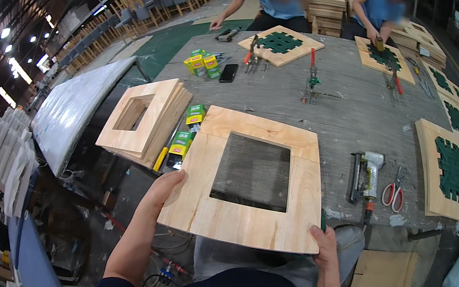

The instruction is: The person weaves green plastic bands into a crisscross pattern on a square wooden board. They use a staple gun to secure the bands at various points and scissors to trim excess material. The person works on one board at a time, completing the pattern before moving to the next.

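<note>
A pale wooden frame (245, 225) with a square opening is held flat over the near edge of the grey worktable (248, 98). My left hand (166, 184) grips its lower left side, with most fingers hidden underneath. At the lower right corner my right hand (324, 241) is closed on it, thumb on top. Something dark green shows beside the frame's right edge, near that hand. Left of the frame stands a stack of similar frames (138, 111). To the right lie a staple gun (371, 172) and red-handled scissors (394, 192).
Panels with green webbing (450, 169) are stacked at the right. Small green-yellow boxes (203, 62), a phone (228, 73) and tools lie across the table. Two people in blue shirts work at the far side, one with a webbed panel (384, 58). A yellow-handled tool (161, 158) sits beside the frame stack.
</note>
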`<state>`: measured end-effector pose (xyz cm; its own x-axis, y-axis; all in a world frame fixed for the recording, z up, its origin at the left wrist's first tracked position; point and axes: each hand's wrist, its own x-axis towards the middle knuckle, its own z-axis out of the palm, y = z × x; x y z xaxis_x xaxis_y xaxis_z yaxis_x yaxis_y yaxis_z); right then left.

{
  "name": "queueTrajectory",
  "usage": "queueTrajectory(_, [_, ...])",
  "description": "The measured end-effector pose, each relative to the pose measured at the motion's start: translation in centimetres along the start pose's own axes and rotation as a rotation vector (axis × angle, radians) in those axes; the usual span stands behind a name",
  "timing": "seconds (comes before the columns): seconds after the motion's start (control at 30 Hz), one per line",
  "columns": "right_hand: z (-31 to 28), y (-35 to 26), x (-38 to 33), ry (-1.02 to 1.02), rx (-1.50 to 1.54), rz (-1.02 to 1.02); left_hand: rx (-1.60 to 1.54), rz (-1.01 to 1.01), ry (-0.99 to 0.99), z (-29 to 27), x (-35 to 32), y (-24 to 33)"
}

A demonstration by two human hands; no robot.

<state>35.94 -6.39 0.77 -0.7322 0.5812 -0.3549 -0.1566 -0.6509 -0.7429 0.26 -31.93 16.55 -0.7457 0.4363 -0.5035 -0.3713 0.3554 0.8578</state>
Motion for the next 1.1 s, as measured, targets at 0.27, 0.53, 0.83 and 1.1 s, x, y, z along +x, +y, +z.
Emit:
queueTrajectory(0.27, [-0.8, -3.3, -0.5, 0.099, 0.013, -0.074, 0.04, -0.021, -0.116, 1.3, 2.3, -0.2])
queueTrajectory(0.53, [9.7, -18.2, 2.2, -0.115, -0.158, -0.632, -0.671, 0.19, -0.721, -0.2, 5.1, 6.6])
queueTrajectory(0.83, [18.0, -28.9, 10.2, 0.092, -0.61, -0.686, -0.357, 0.464, -0.503, 1.7, 9.2, 15.7])
queueTrajectory(1.1, [16.7, -28.6, 11.2, 0.09, -0.711, -0.621, -0.167, 0.506, -0.279, 2.4, 10.3, 17.7])
